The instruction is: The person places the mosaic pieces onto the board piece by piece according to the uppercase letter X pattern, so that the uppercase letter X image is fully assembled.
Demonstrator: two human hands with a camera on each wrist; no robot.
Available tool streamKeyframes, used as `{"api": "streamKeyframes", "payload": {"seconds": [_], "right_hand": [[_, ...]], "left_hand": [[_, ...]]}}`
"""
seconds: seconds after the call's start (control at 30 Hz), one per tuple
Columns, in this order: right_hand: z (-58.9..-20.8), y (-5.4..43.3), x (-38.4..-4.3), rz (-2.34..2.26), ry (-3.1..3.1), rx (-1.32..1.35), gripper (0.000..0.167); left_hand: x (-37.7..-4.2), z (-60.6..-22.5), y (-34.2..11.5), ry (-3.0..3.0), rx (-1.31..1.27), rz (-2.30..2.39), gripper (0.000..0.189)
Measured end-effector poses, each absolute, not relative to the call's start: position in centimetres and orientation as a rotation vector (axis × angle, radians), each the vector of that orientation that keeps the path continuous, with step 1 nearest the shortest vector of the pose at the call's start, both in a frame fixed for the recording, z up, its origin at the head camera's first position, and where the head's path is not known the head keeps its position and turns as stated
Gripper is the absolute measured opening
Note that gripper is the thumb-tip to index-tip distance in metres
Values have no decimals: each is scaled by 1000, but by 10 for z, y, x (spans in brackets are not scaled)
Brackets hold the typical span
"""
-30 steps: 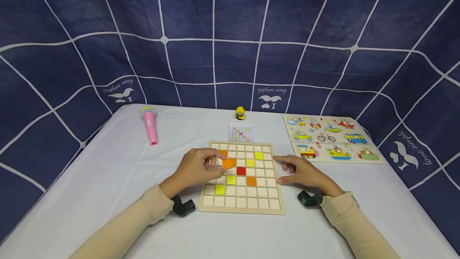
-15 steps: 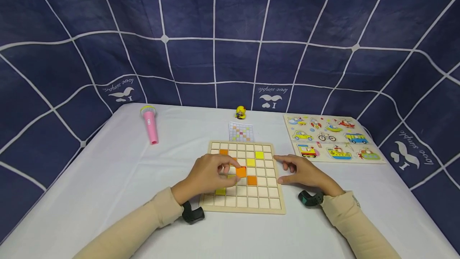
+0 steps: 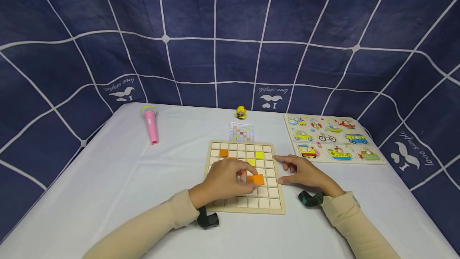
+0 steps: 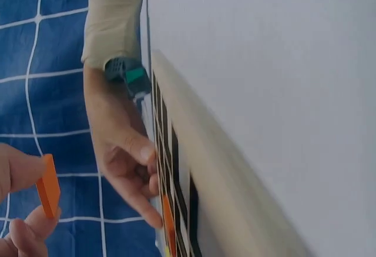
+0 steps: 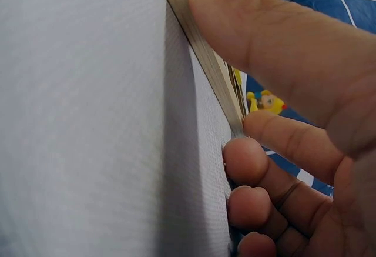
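My left hand (image 3: 228, 177) pinches an orange square tile (image 3: 258, 180) between thumb and forefinger, above the lower right part of a wooden grid board (image 3: 242, 212). In the left wrist view the tile (image 4: 49, 187) is held apart from the board, on edge to the camera. An orange tile (image 3: 224, 153) and a yellow tile (image 3: 259, 155) sit in squares of the board; my left hand hides several squares. My right hand (image 3: 303, 173) rests at the board's right edge, thumb and forefinger touching it. In the right wrist view its thumb (image 5: 252, 30) lies against the wooden side (image 5: 202, 48).
A printed pattern card (image 3: 241, 132) lies behind the board, with a small yellow figurine (image 3: 240, 112) beyond. A pink toy microphone (image 3: 151, 127) lies at the left. A vehicle puzzle board (image 3: 338, 141) lies at the back right. Patterned dark blue cloth (image 3: 230, 63) hangs behind the white table (image 3: 179, 131).
My left hand has moved right and toward me across the board with the orange tile, uncovering the orange tile at upper left. My right hand has stayed at the edge.
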State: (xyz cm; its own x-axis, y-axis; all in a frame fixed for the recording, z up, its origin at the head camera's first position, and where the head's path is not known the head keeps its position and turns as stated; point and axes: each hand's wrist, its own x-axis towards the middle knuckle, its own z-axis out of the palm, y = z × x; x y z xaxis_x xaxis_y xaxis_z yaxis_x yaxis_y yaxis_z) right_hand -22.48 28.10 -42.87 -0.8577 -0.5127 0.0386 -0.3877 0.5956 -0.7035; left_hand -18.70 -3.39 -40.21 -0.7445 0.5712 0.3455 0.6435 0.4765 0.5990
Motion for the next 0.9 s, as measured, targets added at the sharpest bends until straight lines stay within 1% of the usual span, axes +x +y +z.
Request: {"api": "streamKeyframes", "payload": {"seconds": [0.3,0.47,0.9], "right_hand": [[-430,282,-226,-1087,2667,-778,72],[-429,282,-225,-1090,2666,-772,72],[-429,282,-224,-1092,2668,-781,73]], "left_hand": [[-181,-402,-14,-2637,-1042,-1022,27],[-180,-405,-6,-2724,-1012,-1002,24],[-180,-409,-2,-2844,-1019,-797,19]]}}
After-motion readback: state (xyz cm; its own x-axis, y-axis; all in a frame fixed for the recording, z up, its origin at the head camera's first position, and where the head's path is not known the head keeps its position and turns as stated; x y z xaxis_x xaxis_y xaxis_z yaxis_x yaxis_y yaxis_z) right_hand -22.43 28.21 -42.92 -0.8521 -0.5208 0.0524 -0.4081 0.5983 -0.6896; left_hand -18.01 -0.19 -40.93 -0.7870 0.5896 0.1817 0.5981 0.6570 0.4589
